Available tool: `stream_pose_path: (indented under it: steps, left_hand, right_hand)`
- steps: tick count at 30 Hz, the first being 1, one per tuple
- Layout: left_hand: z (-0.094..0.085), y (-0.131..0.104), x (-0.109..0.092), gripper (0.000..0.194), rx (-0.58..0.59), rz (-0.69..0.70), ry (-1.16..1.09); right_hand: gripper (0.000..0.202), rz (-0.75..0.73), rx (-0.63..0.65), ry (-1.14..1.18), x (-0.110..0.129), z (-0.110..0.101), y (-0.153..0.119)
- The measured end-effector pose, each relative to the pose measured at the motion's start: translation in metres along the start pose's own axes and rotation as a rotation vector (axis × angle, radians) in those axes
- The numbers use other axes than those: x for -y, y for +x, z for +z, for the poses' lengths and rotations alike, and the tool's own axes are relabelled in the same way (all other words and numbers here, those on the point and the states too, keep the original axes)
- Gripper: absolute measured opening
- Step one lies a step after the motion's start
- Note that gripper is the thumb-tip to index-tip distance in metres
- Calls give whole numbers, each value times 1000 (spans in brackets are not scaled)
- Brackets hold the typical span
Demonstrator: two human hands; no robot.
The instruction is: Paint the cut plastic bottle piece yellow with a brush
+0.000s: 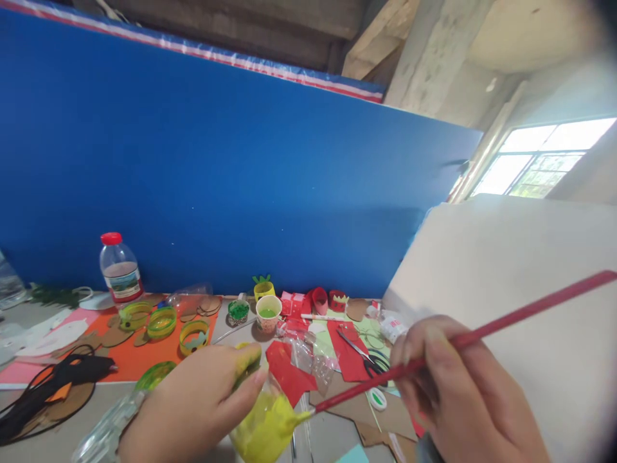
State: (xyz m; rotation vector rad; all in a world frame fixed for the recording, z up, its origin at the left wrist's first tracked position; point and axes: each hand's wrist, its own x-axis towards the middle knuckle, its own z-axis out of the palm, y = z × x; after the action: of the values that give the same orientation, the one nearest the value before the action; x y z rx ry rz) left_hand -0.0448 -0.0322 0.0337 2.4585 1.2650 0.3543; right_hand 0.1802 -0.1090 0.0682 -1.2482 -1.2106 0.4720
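My left hand (197,399) grips a clear plastic piece coated in yellow paint (265,427), its shape partly hidden by the fingers. Yellow paint smears the index finger. In my right hand (467,392) is a red-handled paintbrush (366,389), held like a pen and slanting down to the left. Its yellow-covered bristles touch the right side of the painted piece. Just behind the left hand sit a paper cup (268,314) with green inside and yellow-green plastic rings (194,337). Scissors (366,357) lie open beyond the brush.
A bottle with a red cap (120,270) stands at the back left against a blue panel (216,161). Black cord (62,379) lies at the left. A clear plastic bottle (108,427) is beside my left wrist. Cut cardboard (357,408) and red paper (289,373) cover the middle.
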Motion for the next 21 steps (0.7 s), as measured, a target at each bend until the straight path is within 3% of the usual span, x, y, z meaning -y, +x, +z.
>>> stream_pose_path:
  steps: [3, 6, 9, 12, 17, 21]
  left_hand:
    - [-2, -1, 2, 49, -12, 55, 21]
    - [-1, 0, 3, 50, -39, 109, 32]
    - [1, 1, 2, 50, -62, 192, 13]
    - [0, 2, 1, 44, -98, 263, -14]
    - [-4, 3, -1, 39, -121, 320, -80]
    - [-6, 5, -3, 37, -171, 404, -123]
  right_hand:
    - [37, 75, -60, 126, -3, -12, 9]
    - [40, 185, -28, 248, 1, -4, 2]
    - [39, 72, 86, 229, 0, 6, -1]
    - [39, -10, 49, 145, -4, 2, 7]
    - [35, 84, -85, 197, 3, -5, 8]
    - [39, 144, -3, 328, 9, 3, -1]
